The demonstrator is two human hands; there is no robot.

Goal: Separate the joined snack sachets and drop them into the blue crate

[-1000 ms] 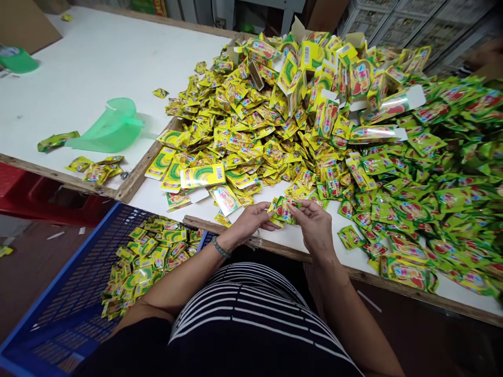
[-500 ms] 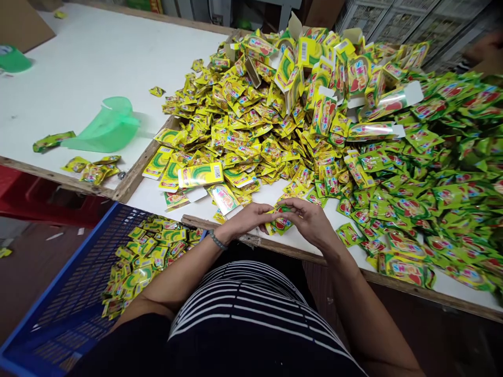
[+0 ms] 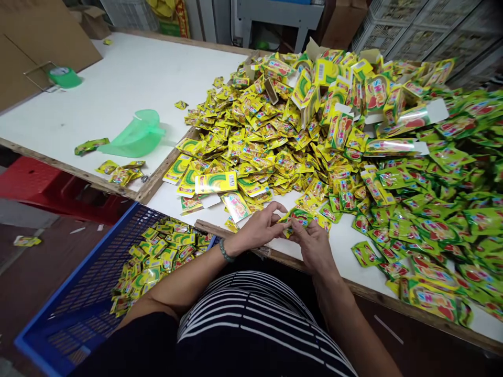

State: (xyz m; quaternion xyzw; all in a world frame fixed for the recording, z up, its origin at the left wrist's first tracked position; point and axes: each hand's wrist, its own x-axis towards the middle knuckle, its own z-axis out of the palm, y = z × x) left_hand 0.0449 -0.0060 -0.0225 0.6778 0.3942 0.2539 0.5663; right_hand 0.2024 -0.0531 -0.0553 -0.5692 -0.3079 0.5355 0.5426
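Note:
Close together over the table's front edge, both hands are at a small yellow-green packet [image 3: 299,215]. My left hand [image 3: 261,226], with a beaded bracelet at the wrist, has its fingertips closed on the packet's left end. My right hand [image 3: 314,245] pinches the packet from the right with thumb and fingers. Beyond them spreads a heap of yellow packets [image 3: 255,149] with flattened and open boxes on it. Green packets [image 3: 436,225] are piled to the right. A flat yellow box [image 3: 216,183] lies left of the hands.
Below left, a blue crate [image 3: 84,272] holds many yellow packets. On the white table [image 3: 118,68] are a green translucent scoop [image 3: 137,137], a roll of green tape [image 3: 66,77] and a cardboard box [image 3: 43,42]. A wooden strip [image 3: 159,175] divides the tabletop. A red stool [image 3: 35,183] stands at left.
The view has shifted, so the table appears lower and farther right. The packet is now more visible between my hands, and my right hand has turned with its fingers around it.

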